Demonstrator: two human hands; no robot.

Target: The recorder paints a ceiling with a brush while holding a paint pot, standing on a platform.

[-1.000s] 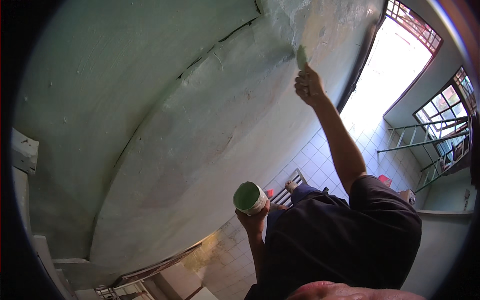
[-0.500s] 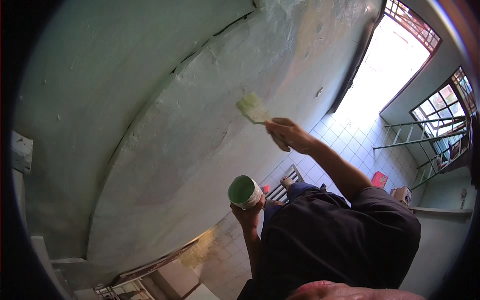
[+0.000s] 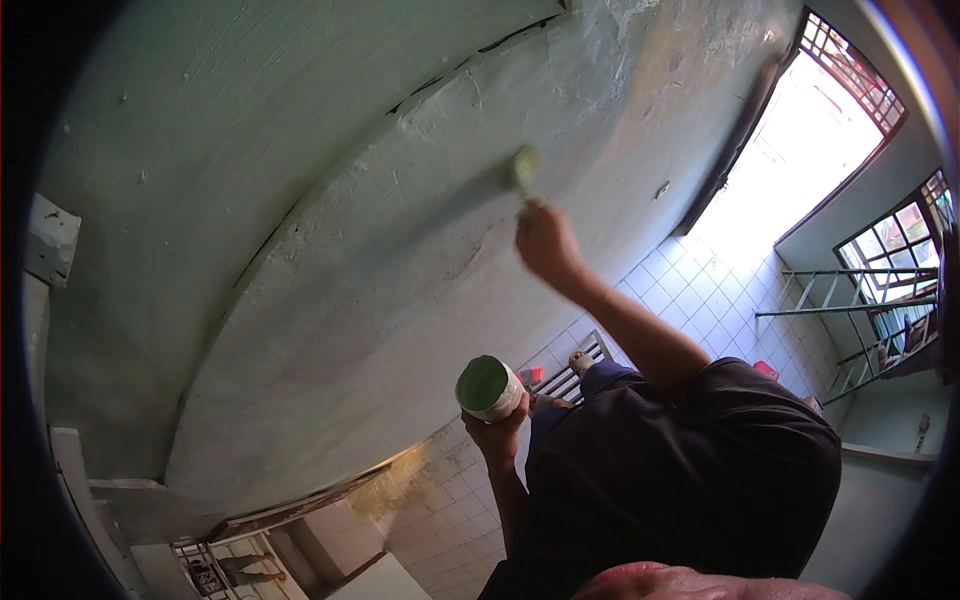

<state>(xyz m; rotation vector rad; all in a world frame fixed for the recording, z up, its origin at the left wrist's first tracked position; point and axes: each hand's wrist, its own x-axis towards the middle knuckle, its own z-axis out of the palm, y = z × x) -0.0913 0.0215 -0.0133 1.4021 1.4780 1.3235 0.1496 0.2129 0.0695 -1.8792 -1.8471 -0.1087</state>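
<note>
My right hand [image 3: 550, 245] is closed round the handle of a paintbrush [image 3: 524, 168], its bristles tinted pale green. The brush is held up by the worn, pale green wall [image 3: 340, 300], seen nearly edge-on. A dark shadow stretches left from it along the wall; whether the bristles touch the surface I cannot tell. Lower down, my left hand [image 3: 495, 437] grips a round, whitish paint tub [image 3: 508, 393] from below and the side. Its open top tilts toward the wall and shows green inside; how full it is does not show clearly.
My feet are on a slatted bench [image 3: 600, 350] above the tiled floor [image 3: 680, 285], beside a small red object [image 3: 534, 375]. At right stand a green metal ladder [image 3: 850, 312] and a barred window [image 3: 895, 240]. A bright doorway [image 3: 815, 130] opens beyond the wall.
My right hand has risen slightly and moved left, turning the brush from broadside to nearly edge-on and closer to the wall. The tub stays in my left hand. The view has shifted a little.
</note>
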